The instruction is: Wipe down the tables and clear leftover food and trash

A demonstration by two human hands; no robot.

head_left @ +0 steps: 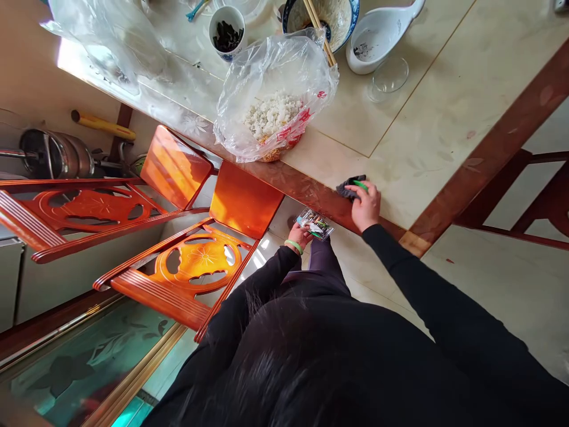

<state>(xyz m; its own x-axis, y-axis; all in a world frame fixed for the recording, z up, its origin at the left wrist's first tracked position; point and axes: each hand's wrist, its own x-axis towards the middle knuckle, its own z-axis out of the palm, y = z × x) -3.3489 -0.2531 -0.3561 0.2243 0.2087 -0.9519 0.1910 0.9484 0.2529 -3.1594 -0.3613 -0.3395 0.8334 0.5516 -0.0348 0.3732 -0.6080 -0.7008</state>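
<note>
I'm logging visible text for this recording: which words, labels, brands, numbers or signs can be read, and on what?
No text can be read with certainty.
Plastic bag around the rice: red printing, too creased and small to read.
Clear tray in the left hand: too small to tell whether it bears lettering.
White handled dish: faint marks near the handle, too small to make out.

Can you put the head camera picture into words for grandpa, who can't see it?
A person's right hand holds a dark cloth at the edge of a pale table, while the left hand holds a clear container beside it. The table holds a plastic bag of rice and a bowl with chopsticks; wooden chairs stand at the picture's left.
</note>
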